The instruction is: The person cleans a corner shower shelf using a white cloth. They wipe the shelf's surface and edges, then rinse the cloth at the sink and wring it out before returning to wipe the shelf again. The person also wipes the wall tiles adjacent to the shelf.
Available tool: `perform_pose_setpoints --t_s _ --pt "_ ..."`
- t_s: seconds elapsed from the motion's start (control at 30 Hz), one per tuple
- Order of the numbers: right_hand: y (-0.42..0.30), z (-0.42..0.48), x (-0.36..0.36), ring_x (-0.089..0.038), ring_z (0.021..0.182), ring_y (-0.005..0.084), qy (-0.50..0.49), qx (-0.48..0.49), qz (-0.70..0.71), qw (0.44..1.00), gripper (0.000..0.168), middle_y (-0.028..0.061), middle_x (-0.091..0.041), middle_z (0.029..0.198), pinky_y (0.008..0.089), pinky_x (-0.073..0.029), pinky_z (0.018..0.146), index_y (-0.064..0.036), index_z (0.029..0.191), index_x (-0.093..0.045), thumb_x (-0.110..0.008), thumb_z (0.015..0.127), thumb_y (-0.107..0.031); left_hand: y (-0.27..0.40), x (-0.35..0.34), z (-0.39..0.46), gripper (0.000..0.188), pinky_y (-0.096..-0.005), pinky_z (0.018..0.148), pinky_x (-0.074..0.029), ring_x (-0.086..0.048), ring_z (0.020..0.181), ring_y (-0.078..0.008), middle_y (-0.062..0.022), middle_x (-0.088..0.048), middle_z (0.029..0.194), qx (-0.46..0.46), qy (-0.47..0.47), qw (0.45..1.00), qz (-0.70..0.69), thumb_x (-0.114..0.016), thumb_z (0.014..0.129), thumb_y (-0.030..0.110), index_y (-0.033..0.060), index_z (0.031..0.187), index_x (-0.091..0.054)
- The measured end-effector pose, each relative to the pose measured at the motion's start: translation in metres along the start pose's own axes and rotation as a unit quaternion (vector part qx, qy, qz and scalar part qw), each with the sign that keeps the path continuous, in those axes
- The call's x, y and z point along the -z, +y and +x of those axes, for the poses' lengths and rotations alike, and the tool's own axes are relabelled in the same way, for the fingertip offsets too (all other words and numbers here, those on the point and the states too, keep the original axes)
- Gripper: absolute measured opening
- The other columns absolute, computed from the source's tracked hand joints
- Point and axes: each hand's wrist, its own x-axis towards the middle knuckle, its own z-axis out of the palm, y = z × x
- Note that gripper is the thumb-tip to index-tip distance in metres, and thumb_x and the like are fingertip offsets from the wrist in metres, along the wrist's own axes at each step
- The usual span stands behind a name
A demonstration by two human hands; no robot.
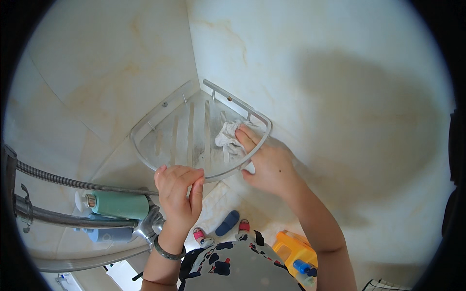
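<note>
A metal corner shelf with long slots and a raised rail is fixed where two marbled walls meet. My right hand reaches in at the shelf's right side and presses a crumpled white cloth against its slotted base. Part of the cloth is hidden under my fingers. Dark specks lie on the base near the front. At the front rail, my left hand has its fingers curled at the metal, with thumb and forefinger close together. A dark bangle circles my left wrist.
Left of my left hand are a shower mixer, a metal hose, a green pump bottle and a blue bottle. Below, a blue slipper lies on the floor near my feet, and a yellow plastic basket holds bottles.
</note>
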Motion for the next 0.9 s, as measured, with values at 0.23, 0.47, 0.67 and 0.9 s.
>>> perform_pose_setpoints --t_s 0.23,0.47,0.67,0.9 --pt "0.002 -0.011 -0.004 -0.063 0.081 0.0231 0.01 0.004 -0.025 1.0 0.083 0.0068 -0.033 0.141 0.0341 -0.051 0.056 -0.012 0.137 -0.028 -0.068 0.065 -0.018 0.001 0.002 0.0 0.013 -0.0423 0.091 -0.032 -0.056 0.081 -0.0224 -0.0041 -0.059 0.081 0.001 0.001 1.0 -0.002 -0.064 0.073 0.003 0.0088 0.084 -0.06" --pt "-0.007 -0.021 -0.003 -0.062 0.083 0.0218 0.011 -0.049 -0.008 0.999 0.079 0.007 -0.034 0.141 0.0345 -0.05 0.059 -0.01 0.135 -0.033 -0.068 0.065 -0.018 -0.001 0.005 -0.001 0.015 -0.0412 0.09 -0.033 -0.055 0.081 -0.0209 -0.0025 -0.059 0.081 0.013 -0.003 1.0 0.001 -0.066 0.072 0.004 0.01 0.084 -0.062" --pt "-0.009 -0.006 0.001 -0.061 0.092 0.0204 0.035 -0.055 -0.126 0.99 0.075 0.0074 -0.039 0.137 0.0344 -0.051 0.066 -0.008 0.132 -0.037 -0.069 0.065 -0.022 0.003 0.001 0.001 0.013 -0.0408 0.091 -0.032 -0.055 0.082 -0.0207 -0.003 -0.059 0.081 0.004 0.003 1.0 -0.008 -0.066 0.072 0.004 0.0098 0.084 -0.062" --pt "-0.003 -0.018 0.003 -0.06 0.094 0.0206 0.026 -0.024 -0.047 0.998 0.075 0.0088 -0.04 0.136 0.0363 -0.05 0.072 -0.007 0.13 -0.038 -0.069 0.064 -0.023 0.004 0.001 0.0 0.009 -0.0427 0.093 -0.032 -0.056 0.081 -0.0236 -0.0057 -0.059 0.081 0.004 0.014 1.0 0.01 -0.062 0.075 0.004 0.0077 0.083 -0.059"
